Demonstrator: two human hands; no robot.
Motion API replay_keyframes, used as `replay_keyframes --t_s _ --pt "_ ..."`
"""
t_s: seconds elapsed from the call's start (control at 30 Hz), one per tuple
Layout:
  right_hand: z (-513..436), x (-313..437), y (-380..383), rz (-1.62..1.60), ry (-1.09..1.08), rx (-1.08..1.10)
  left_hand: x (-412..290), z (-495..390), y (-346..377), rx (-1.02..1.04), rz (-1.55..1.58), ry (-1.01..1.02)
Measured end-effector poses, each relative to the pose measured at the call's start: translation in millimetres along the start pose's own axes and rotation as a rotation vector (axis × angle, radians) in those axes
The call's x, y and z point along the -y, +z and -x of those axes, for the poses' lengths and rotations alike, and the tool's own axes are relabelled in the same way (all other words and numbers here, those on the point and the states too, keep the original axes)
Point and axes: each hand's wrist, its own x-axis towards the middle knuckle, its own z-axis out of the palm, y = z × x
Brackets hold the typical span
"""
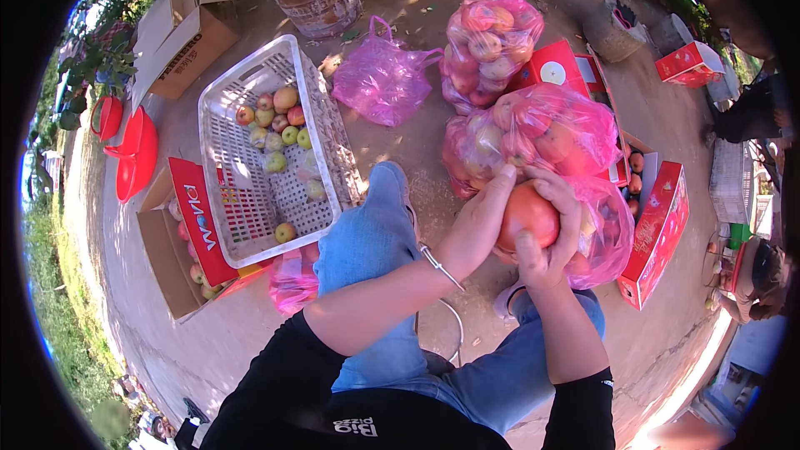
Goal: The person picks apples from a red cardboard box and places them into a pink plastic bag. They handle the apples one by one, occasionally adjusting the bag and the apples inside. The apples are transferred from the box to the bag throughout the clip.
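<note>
A large red-orange apple is held between both hands in front of my body. My left hand cups its left side, with the thumb pointing up along it and the other fingers mostly hidden. My right hand wraps the right side, its thumb across the near face and its fingers over the far edge. Just beyond and beside the hands stand pink plastic bags full of apples: a middle bag, a near bag and a far bag.
A white plastic crate with several apples stands left, by an open carton of apples. A pink bag lies ahead. Red boxes are right. Farther off are a bucket, red basins and a person.
</note>
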Motion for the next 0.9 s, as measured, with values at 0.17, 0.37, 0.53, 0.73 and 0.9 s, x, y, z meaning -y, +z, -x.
replay_keyframes --t_s 0.17,0.37,0.53,0.73,0.9 --pt "-4.0 8.7 32.4 -0.225 0.654 -0.210 4.7 12.2 0.7 -0.238 -0.620 0.428" --pt "-37.3 11.9 42.3 0.122 -0.154 0.174 -30.4 -7.5 -43.2 0.056 0.809 -0.151" --pt "-37.6 6.6 69.6 -0.014 0.156 -0.039 -30.2 -11.9 -52.9 0.065 0.233 0.233" --pt "-40.1 25.5 100.0 -0.250 0.473 -0.119 -49.9 15.5 -55.6 -0.345 -0.212 0.428" --pt "-47.7 96.0 152.3 -0.662 0.594 0.141 -34.4 84.5 -116.1 -0.515 -0.412 0.883"
